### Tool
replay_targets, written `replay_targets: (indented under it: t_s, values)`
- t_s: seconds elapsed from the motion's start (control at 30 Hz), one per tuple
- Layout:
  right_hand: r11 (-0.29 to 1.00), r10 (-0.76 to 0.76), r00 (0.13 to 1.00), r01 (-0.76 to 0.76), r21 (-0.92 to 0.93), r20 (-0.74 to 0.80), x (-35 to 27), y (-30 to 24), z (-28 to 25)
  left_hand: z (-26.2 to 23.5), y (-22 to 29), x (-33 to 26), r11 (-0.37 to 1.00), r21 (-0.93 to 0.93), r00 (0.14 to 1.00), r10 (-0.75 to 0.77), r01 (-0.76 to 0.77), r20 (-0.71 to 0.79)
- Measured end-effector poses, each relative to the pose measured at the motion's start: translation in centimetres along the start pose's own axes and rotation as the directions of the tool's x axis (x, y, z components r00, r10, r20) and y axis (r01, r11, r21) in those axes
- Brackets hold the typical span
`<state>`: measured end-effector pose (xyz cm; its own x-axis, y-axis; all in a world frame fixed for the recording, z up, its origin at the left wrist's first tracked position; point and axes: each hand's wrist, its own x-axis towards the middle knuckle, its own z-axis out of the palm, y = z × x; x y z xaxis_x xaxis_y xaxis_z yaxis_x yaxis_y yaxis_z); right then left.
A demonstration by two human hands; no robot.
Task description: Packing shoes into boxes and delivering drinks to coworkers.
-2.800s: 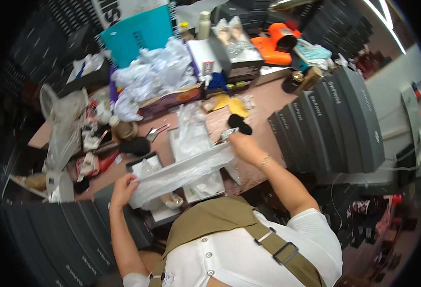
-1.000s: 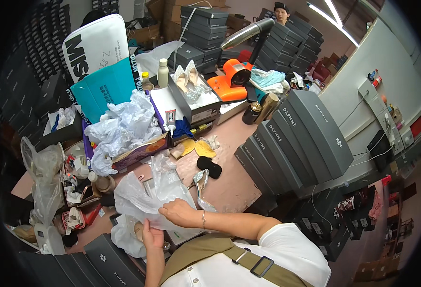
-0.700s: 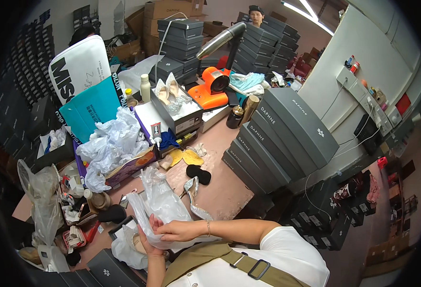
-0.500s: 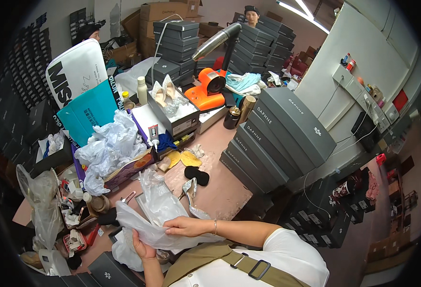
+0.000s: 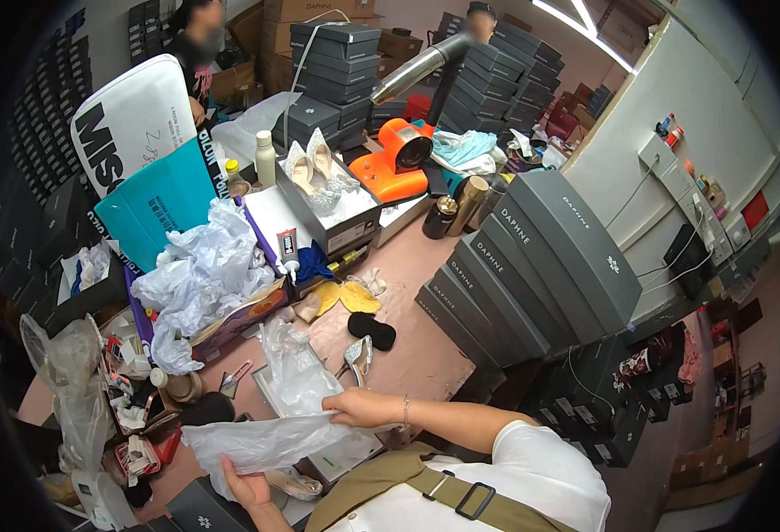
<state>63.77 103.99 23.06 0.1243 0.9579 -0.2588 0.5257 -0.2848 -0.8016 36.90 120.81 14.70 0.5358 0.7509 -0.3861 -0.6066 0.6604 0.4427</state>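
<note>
A thin, translucent white plastic bag (image 5: 270, 443) is stretched between my two hands above the table's near edge. My right hand (image 5: 363, 410) pinches its right end, a bracelet on the wrist. My left hand (image 5: 246, 489) grips its lower left edge, fingers partly behind the film. Under the bag lies an open grey shoe box, and more white wrapping (image 5: 297, 368) spills over its far part. A silver glittery high-heeled shoe (image 5: 357, 357) rests on the table just beyond my right hand. Beside my left hand sits a pale shoe (image 5: 294, 484), partly hidden by the bag.
Stacked grey shoe boxes (image 5: 532, 257) stand at the right. An orange blower with a metal nozzle (image 5: 407, 151) and a box of glittery shoes (image 5: 328, 199) are farther back. Left are crumpled tissue (image 5: 203, 266), tools and bottles. A black pad (image 5: 372, 331) lies mid-table. Two people are behind.
The bag is drawn out wider and lower. My left hand has moved down and left, my right hand slightly right and up. The pale shoe beside my left hand shows more.
</note>
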Motion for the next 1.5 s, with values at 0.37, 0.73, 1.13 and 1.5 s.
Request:
replay_targets:
  t_s: [0.37,0.73,1.13,1.5]
  values:
    - [0.981,0.129,0.979,-0.149,-0.122,-0.158,-0.7,5.3,-0.1,-4.0,0.9,1.9,0.974,0.199,0.957,0.158,-0.11,-0.244]
    - [0.995,0.048,0.925,-0.079,-0.065,-0.378,-2.6,6.4,-1.9,-6.5,1.0,1.6,0.971,0.168,0.926,0.214,-0.168,-0.31]
    - [0.927,0.096,0.981,-0.151,-0.343,-0.171,-2.3,8.6,-3.1,-5.4,-0.3,1.4,0.953,0.224,0.864,0.282,-0.203,-0.416]
    - [0.938,-0.241,0.958,0.271,-0.214,0.154,7.5,-1.3,1.5,-1.3,-0.7,0.8,0.901,0.349,0.905,0.351,-0.256,-0.242]
